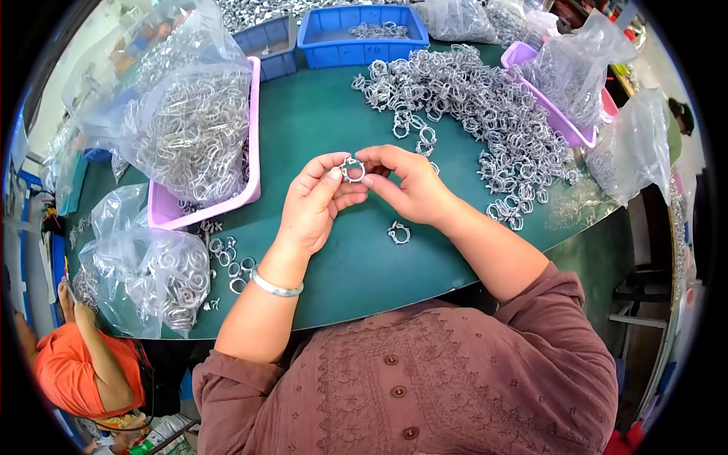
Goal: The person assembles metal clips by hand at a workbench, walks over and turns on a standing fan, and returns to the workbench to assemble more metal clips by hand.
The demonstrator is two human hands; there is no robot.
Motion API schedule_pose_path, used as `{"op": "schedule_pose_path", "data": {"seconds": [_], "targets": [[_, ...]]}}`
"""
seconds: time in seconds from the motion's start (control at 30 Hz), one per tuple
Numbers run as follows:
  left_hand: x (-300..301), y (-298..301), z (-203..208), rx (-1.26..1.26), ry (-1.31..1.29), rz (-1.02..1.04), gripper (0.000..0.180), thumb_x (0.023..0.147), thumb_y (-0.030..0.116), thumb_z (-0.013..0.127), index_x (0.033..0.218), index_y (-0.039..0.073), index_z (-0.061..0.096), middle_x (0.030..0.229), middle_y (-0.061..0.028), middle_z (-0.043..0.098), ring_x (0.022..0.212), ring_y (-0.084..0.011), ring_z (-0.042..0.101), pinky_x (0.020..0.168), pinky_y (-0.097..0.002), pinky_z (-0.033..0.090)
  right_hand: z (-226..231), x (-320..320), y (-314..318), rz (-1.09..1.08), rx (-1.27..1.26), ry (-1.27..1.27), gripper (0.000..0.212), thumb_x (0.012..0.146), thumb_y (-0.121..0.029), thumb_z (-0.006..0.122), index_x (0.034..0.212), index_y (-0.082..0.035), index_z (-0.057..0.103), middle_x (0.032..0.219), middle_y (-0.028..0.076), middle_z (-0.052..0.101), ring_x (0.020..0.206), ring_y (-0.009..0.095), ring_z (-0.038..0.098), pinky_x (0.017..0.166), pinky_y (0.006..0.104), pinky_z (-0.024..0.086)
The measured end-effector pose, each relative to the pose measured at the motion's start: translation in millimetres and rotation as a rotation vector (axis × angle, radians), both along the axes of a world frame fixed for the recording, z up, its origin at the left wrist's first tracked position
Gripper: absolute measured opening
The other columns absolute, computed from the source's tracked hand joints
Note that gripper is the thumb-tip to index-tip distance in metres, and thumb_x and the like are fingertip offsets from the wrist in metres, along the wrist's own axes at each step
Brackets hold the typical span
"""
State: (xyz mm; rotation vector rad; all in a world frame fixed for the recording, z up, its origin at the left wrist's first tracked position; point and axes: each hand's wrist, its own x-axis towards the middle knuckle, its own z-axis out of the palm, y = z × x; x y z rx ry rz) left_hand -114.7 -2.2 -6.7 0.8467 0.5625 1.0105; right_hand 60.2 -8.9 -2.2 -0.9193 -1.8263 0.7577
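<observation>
Ring (pixel 343 171) of silvery metal, set with small lugs around its band, is up in front of the person, above the middle of the green table (pixel 303 114), on the side toward the front edge. The left hand (pixel 312 196) grips it from its left between thumb and fingertips, the other fingers curled in behind; a pale bracelet (pixel 277 286) circles that wrist. The right hand (pixel 413 182) pinches at the opposite side of the band with thumb and forefinger, so both hands meet on the one piece. Below them, nearer the front edge, a single loose ring (pixel 391 231) lies flat on the table. A large heap of similar rings (pixel 470 95) spreads from the far edge down toward the right edge, a few stragglers near the right hand. Toward the left edge stands a lilac tray (pixel 255 136) bearing a plastic bag (pixel 189 129) full of metal pieces; nearer the front left corner sits a smaller clear bag (pixel 152 280), with several plain rings (pixel 230 254) scattered just beside it. Along the far edge are a wide blue bin (pixel 364 53) and a darker blue bin (pixel 265 64).
</observation>
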Motion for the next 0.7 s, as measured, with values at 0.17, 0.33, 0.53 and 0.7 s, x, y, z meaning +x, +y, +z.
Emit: {"op": "schedule_pose_path", "data": {"seconds": [0.17,0.33,0.53,0.7], "targets": [[-0.3,0.8,-0.9,0.030,-0.012,0.003,0.022,0.090,0.012,0.044,0.109,0.004,0.050,0.094,-0.0071,0.059,0.083,-0.0168,0.060,0.075,-0.0301,0.050,0.9,-0.1,0.1,-0.008,-0.015,0.000,0.024,0.078,-0.005,0.058,0.102,-0.001,0.055,0.086,0.011,0.059,0.073,0.019,0.059,0.063,0.0280,0.047],[-2.0,1.4,-1.3,0.040,0.048,0.023,0.023,0.089,0.013,0.045,0.110,0.004,0.050,0.093,-0.0061,0.060,0.081,-0.0155,0.059,0.072,-0.0284,0.050,0.9,0.1,0.2,-0.006,-0.014,-0.006,0.021,0.079,-0.007,0.057,0.100,0.000,0.056,0.084,0.010,0.059,0.070,0.018,0.057,0.062,0.0272,0.045],[-2.0,0.8,0.3,0.034,0.094,0.048,0.022,0.089,0.013,0.046,0.109,0.004,0.052,0.087,-0.0032,0.059,0.073,-0.0118,0.057,0.065,-0.0248,0.048,1.8,-0.7,0.1,0.003,-0.038,0.012,0.019,0.082,-0.008,0.056,0.099,0.000,0.056,0.083,0.010,0.059,0.071,0.016,0.056,0.063,0.0266,0.045],[-2.4,0.2,0.3,0.027,0.102,0.053,0.021,0.089,0.013,0.047,0.108,0.005,0.053,0.082,-0.0014,0.058,0.069,-0.0101,0.055,0.064,-0.0238,0.047,5.9,1.3,-1.1,0.028,-0.121,-0.021,0.021,0.082,-0.006,0.054,0.102,0.001,0.055,0.092,0.008,0.060,0.082,0.015,0.057,0.074,0.0280,0.046]]}}
